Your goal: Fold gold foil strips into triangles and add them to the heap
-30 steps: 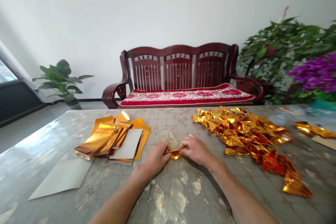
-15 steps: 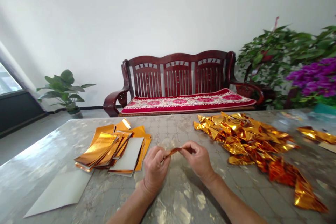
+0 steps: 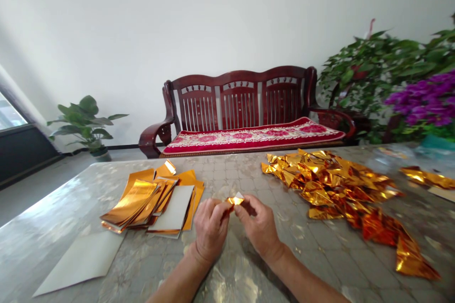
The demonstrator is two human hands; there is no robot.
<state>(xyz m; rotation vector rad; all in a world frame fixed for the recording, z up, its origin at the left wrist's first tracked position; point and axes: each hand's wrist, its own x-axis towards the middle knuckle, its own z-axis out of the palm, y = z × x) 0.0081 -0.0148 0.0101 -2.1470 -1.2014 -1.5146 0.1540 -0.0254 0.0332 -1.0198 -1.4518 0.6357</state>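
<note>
Both my hands are raised over the table's middle. My left hand (image 3: 211,227) and my right hand (image 3: 258,227) pinch a small folded piece of gold foil (image 3: 235,200) between their fingertips. To the left of my left hand lies a loose stack of cut gold foil sheets (image 3: 152,199), some showing a pale backing. A large heap of crumpled gold foil (image 3: 330,184) lies to the right of my right hand, not touching it.
A pale sheet (image 3: 80,262) lies at the table's front left. More crumpled foil (image 3: 426,178) sits at the far right of the marble-patterned table (image 3: 227,168). Beyond the table's far edge stand a red-cushioned wooden bench (image 3: 241,104) and potted plants.
The twisted foil strip between my fingers is now a short folded piece, held slightly higher. My right hand has turned its fingertips inward to it. The view has shifted slightly.
</note>
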